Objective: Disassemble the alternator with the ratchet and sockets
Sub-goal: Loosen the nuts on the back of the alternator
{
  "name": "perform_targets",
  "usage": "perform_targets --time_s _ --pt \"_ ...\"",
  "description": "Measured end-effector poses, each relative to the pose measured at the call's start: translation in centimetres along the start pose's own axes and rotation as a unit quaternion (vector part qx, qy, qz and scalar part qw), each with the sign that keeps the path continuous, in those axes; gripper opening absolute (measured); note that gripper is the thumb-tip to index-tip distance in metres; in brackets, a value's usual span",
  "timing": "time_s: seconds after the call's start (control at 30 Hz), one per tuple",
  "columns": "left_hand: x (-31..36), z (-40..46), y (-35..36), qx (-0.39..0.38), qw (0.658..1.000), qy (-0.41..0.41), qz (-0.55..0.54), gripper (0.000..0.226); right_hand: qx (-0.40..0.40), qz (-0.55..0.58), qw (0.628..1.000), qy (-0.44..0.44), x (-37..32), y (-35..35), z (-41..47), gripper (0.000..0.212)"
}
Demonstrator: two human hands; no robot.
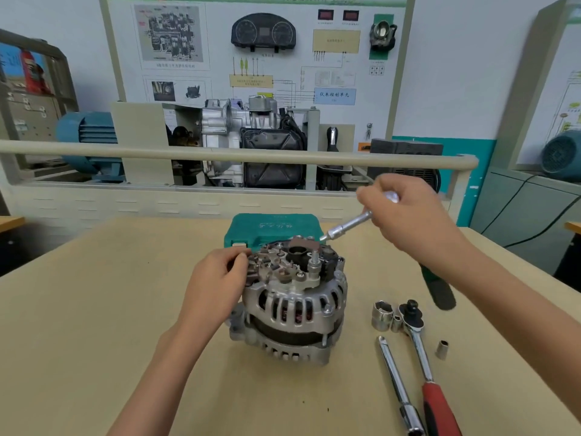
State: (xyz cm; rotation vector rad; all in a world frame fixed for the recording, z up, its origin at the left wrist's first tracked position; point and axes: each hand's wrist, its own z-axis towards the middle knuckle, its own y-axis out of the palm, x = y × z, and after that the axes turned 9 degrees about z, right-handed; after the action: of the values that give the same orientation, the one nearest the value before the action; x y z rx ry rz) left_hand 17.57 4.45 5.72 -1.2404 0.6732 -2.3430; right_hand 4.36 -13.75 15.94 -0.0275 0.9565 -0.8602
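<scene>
- Alternator (290, 305) at centre of bench (94, 309), rear end up; likely heavy, rigid cast housing, best steadied by the ribbed body, not the exposed rectifier parts.
- Left hand (217, 284), at 9 o'clock of alternator, fingers curled on its top rim.
- Right hand (405, 215), at 1 o'clock, fingers clamped on slim metal driver (345, 226), tip at rear face.
- Ratchet (421, 350) and sockets (382, 314) lying at 3 o'clock.

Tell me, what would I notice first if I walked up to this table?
Probably the silver alternator in the middle of the tan table, steadied by the left hand. The right hand holds a shiny metal tool slanting down at its top. A red-handled ratchet lies to the right.
</scene>
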Motion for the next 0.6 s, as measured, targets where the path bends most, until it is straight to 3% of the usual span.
perform_targets --time_s 0.3,0.47,0.53,0.6 --pt "0.4 -2.3 -2.0 0.056 0.996 -0.010 0.073 0.028 -0.153 -0.213 0.962 -0.079 -0.5 1.9 2.1 0.033" --pt "1.5 -2.7 -1.9 0.072 0.996 0.036 -0.038 0.017 -0.186 -0.275 0.939 -0.087 -0.7 1.3 2.9 0.032" --pt "2.6 -3.0 -1.7 0.054 0.992 0.072 -0.093 0.017 -0.197 -0.277 0.937 -0.086 -0.6 1.4 3.1 0.032" --pt "3.4 -3.5 -1.3 0.023 0.991 0.105 -0.080 0.015 -0.211 -0.272 0.935 -0.083 -0.5 1.6 3.3 0.031"
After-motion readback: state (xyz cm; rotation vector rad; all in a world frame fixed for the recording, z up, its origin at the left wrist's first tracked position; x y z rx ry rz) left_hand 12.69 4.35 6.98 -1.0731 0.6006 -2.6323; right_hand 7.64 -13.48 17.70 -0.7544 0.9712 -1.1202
